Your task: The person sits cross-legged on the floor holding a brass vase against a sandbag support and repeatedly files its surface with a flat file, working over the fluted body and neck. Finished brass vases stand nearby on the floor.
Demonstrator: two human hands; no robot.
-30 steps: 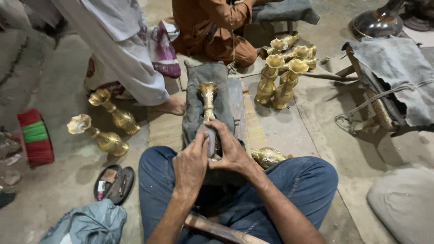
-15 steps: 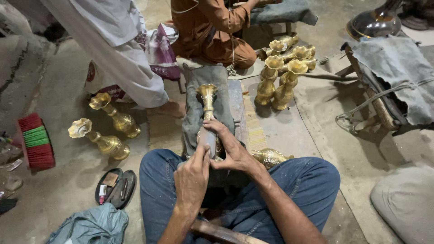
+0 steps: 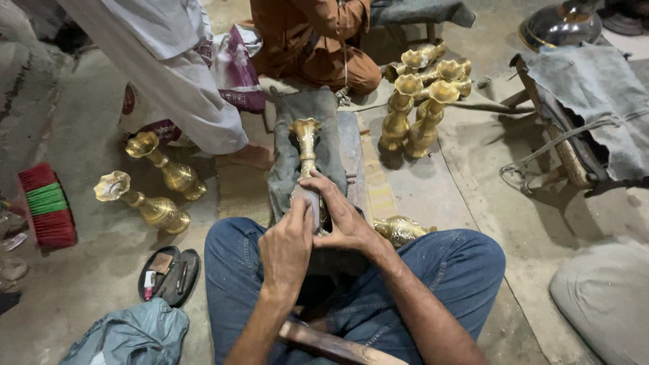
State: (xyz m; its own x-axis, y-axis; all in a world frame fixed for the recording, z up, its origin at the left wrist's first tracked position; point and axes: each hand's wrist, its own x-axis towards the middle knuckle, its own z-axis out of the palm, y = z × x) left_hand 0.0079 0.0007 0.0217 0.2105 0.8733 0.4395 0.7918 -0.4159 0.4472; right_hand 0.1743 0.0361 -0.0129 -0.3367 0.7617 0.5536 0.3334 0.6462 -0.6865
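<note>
Where laid lengthwise on grey cloth (image 3: 297,108): brass vase (image 3: 305,138), body clasped under curled left hand (image 3: 287,247) and right hand (image 3: 345,216), flared mouth beyond fingertips.

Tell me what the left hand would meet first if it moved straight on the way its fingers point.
Probably the brass vase it already touches; the left hand points along its neck toward the flared mouth.

My left hand (image 3: 287,247) and right hand (image 3: 345,216) both clasp lower body of brass vase (image 3: 305,145), lying on grey cloth (image 3: 321,111) over bench, flared mouth toward 12 o'clock. Cluster of brass vases (image 3: 422,101) at 1 o'clock. Two brass vases on floor (image 3: 159,192) at 9 o'clock. Red-green brush (image 3: 46,206) far at 9. Two other people at 11–12.
</note>
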